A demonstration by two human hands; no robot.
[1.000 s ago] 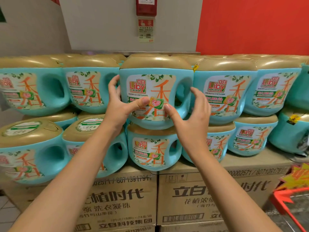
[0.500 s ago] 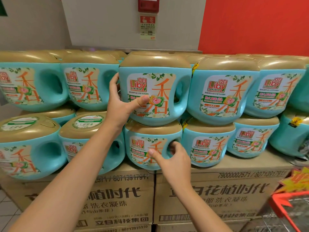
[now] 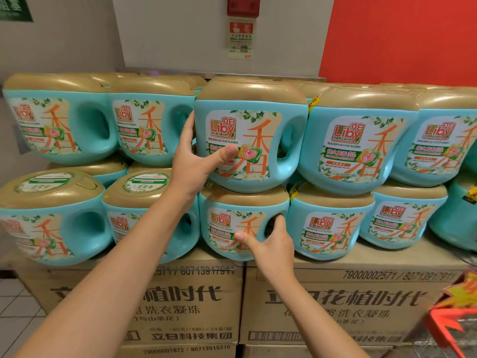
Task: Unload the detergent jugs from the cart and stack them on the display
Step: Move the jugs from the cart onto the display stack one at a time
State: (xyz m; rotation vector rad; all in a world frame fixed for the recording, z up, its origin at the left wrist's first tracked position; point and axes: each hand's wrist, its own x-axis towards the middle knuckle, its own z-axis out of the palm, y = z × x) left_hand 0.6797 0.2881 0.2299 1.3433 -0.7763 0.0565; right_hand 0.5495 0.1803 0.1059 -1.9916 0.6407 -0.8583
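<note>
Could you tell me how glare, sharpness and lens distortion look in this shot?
Head view: soft glare patches sit on the gold lids; the label of the upper jug, gripped by the left hand, is sharp, likewise the lower jug the right hand holds. Head view, edges: the wide lens bows the rows of jugs, and the red cart in the corner is blurred.

A: Body only, quick. What's in shot?
B: 2 arms. L hand, R hand, L forearm, R forearm. All bare, wrist to frame edge.
A: Nails?
B: Short, plain. L thumbnail and R thumbnail both show; R fingertips hidden, can't tell.
A: Build?
B: Slim, smooth forearms. They look wider twd bottom edge, wide-angle lens.
</note>
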